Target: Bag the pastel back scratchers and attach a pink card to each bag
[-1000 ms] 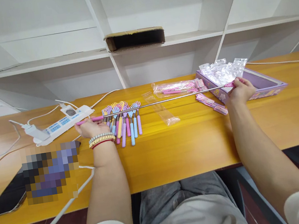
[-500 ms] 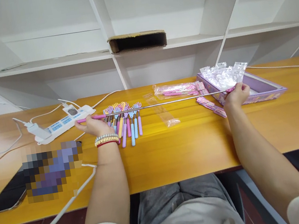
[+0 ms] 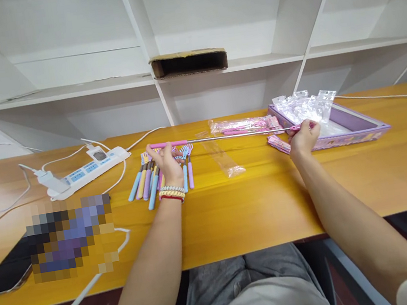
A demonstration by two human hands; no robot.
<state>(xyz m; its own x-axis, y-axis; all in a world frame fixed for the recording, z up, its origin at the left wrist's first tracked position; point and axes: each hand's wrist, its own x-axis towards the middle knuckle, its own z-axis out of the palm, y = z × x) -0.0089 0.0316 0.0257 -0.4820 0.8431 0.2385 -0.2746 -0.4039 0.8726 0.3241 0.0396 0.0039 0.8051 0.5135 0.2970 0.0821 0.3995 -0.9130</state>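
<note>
An extended telescopic back scratcher (image 3: 239, 135) is stretched level between my hands above the table. My left hand (image 3: 168, 164) is closed on its pink handle, thumb and fingers gripping it. At the other end, the pink head is pinched by my right hand (image 3: 303, 136), which mostly covers it. Under and around my left hand lie several short back scratchers (image 3: 149, 184) with blue, yellow, purple and pink handles. Below the rod rests a clear plastic sleeve (image 3: 228, 161). Bagged pink back scratchers (image 3: 240, 124) lie behind the rod, and a pink printed card (image 3: 278, 144) is beside my right hand.
A purple box (image 3: 363, 136) holding clear plastic packaging (image 3: 306, 108) stands at the right. On the left are a white power strip (image 3: 90, 169) with cables and a dark phone (image 3: 5, 266), partly blurred out. White shelves (image 3: 100, 86) with a cardboard box (image 3: 189, 63) rise behind the table.
My hands have come closer together, the left moving right and the right moving left. The rod between them is shorter. More handles of the short back scratchers show left of my left hand.
</note>
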